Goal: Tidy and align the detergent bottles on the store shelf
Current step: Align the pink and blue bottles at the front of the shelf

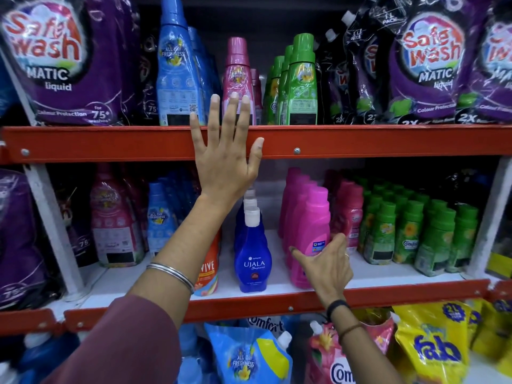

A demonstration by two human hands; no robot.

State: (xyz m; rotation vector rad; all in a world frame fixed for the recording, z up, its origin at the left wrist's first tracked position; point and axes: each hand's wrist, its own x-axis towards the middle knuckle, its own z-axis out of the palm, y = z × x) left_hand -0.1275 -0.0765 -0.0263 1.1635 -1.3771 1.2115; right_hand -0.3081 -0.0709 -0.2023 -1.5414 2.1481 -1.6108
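Observation:
My left hand (pixel 225 151) is raised flat with fingers spread in front of the red upper shelf rail (pixel 360 142), its fingertips over the base of a pink bottle (pixel 237 79) standing between a blue bottle (pixel 176 73) and green bottles (pixel 300 84). Lower down, my right hand (pixel 327 266) reaches onto the middle shelf (pixel 388 278); its fingers rest against the front bright pink bottle (pixel 307 234) of a row. Whether it grips the bottle is unclear. A blue Ujala bottle (pixel 252 253) stands just left of that row.
Purple Safe Wash pouches (pixel 66 62) fill both ends of the top shelf. On the middle shelf are an orange bottle (pixel 207 270), small blue bottles (pixel 159 217), dark pink bottles (pixel 347 212) and several green Comfort bottles (pixel 410 231). Refill pouches (pixel 435 347) lie below.

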